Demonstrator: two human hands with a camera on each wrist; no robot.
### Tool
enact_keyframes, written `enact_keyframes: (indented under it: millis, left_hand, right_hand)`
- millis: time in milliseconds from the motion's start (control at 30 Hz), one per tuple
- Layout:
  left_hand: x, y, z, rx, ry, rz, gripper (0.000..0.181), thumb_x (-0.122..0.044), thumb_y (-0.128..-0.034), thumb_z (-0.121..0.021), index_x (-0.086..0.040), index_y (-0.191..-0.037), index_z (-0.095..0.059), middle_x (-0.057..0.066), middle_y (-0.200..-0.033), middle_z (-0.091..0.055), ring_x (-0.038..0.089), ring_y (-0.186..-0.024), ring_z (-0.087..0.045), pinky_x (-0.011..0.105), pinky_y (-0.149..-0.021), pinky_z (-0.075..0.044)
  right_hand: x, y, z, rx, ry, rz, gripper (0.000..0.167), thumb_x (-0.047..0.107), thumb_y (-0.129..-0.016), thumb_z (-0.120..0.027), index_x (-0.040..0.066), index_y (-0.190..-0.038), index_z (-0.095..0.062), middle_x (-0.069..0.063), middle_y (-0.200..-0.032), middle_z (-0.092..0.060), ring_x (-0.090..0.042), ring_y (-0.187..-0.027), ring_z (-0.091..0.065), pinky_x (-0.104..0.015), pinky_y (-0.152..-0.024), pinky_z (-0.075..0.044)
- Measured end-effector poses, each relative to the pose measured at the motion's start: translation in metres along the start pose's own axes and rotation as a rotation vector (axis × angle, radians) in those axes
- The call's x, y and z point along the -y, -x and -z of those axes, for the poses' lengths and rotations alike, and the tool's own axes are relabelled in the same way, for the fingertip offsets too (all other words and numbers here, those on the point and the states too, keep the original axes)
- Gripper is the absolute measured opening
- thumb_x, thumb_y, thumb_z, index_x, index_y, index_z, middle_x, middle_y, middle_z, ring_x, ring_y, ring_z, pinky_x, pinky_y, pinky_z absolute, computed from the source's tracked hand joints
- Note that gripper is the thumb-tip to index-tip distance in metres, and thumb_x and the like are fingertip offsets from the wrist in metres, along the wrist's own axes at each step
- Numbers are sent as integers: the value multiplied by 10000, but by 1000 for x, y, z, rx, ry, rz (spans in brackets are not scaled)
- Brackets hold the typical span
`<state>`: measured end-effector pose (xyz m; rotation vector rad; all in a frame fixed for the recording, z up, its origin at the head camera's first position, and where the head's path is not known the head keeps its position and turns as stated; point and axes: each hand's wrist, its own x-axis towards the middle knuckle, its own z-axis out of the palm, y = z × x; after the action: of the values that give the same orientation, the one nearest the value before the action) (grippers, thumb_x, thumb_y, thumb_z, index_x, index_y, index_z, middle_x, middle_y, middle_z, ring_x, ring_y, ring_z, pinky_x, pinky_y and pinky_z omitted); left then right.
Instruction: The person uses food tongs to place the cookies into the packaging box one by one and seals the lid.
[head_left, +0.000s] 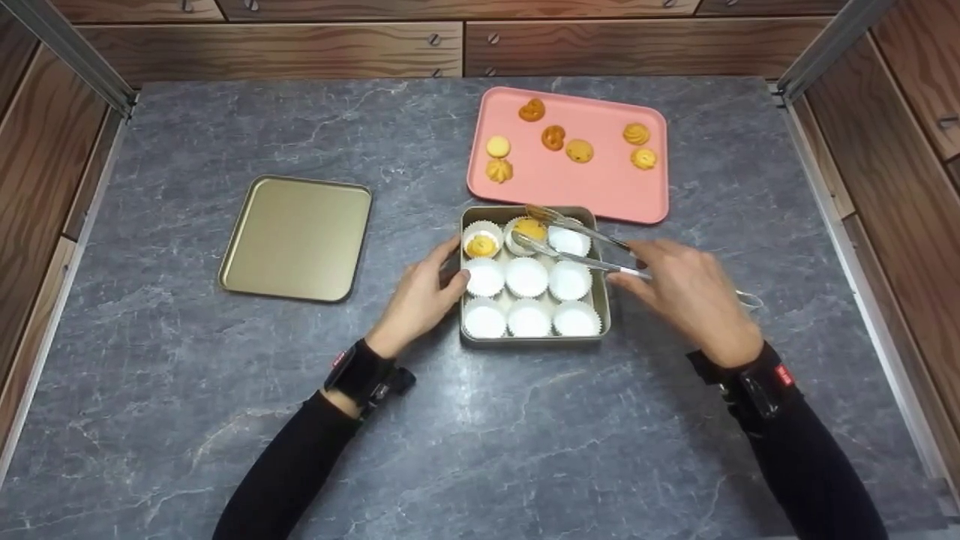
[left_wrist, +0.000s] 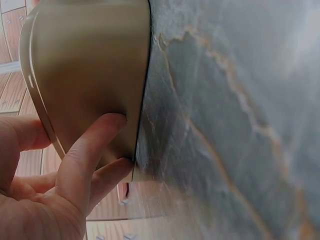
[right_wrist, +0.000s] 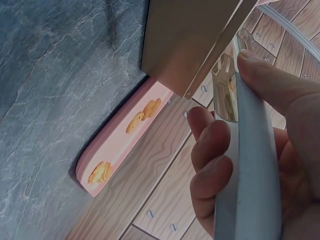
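A gold square tin (head_left: 536, 342) holds rows of white paper cups (head_left: 526, 277). My left hand (head_left: 424, 296) holds the tin's left side; in the left wrist view its fingers (left_wrist: 90, 145) press the outer wall and another digit meets the rim. My right hand (head_left: 686, 292) grips metal tongs (head_left: 592, 262) with pale handles (right_wrist: 257, 165). The tong tips are around a round, speckled cookie (head_left: 529, 228) at the back middle cup; whether the cookie touches the cup's bottom is hidden. A yellow cookie (head_left: 480, 245) sits in the back left cup.
Behind the tin lies a pink tray (head_left: 570, 191) with pretzel-shaped cookies (head_left: 553, 137), a speckled cookie (head_left: 579, 151), swirled cookies (head_left: 636, 133) and a pale round one (head_left: 498, 146). A gold lid (head_left: 296, 240) lies left on the grey marbled table (head_left: 450, 465). Wood-patterned panels surround it.
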<state>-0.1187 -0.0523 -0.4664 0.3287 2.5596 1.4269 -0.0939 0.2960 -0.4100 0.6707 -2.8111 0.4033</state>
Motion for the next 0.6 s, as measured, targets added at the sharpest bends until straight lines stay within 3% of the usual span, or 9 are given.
enact_keyframes:
  millis: [600]
  left_hand:
    - [-1, 1, 0, -2, 7, 7, 625, -185, -1017, -623, -39, -1578, -391, 205, -1564, -455, 347, -1421, -471, 461, -1197, -365]
  right_hand:
    - [1, -5, -4, -4, 26, 33, 495, 338, -852, -852, -21, -1159, -706, -174, -882, -712, -322, -656, -670, -475, -533, -569]
